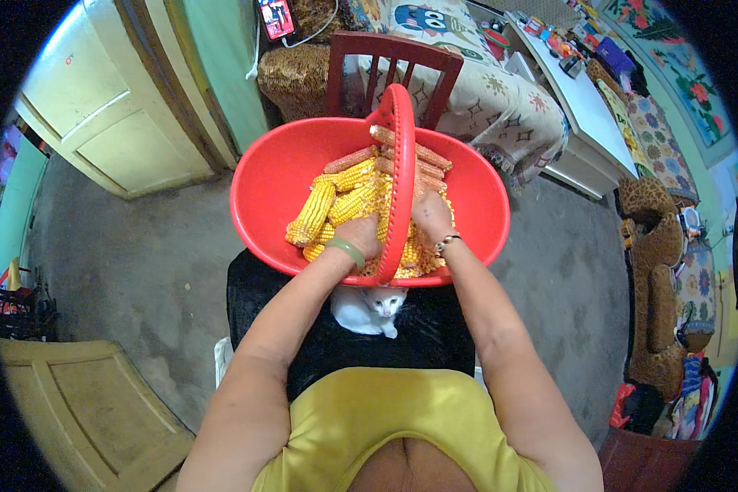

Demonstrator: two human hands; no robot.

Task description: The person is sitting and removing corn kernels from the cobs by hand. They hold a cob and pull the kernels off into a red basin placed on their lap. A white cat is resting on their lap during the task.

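A red plastic basket (pixel 480 184) with an arched handle (pixel 401 184) stands before me at my knees. Yellow corn ears (pixel 312 212) lie in its left and middle part, with loose kernels among them. Bare corn cobs (pixel 427 157) are piled towards the far side. My left hand (pixel 360 237), below a green bangle, is down among the ears left of the handle; its fingers are hidden. To the right of the handle, my right hand (pixel 432 214) is bent down by the cobs and kernels, and what its fingers touch cannot be made out.
A white cat (pixel 369 310) sits on my black-covered lap, against the basket's near rim. Beyond the basket stands a dark red wooden chair (pixel 449 71) by a cloth-covered table or bed. A white cabinet (pixel 581 117) is at the right, an open door (pixel 123 117) at the left.
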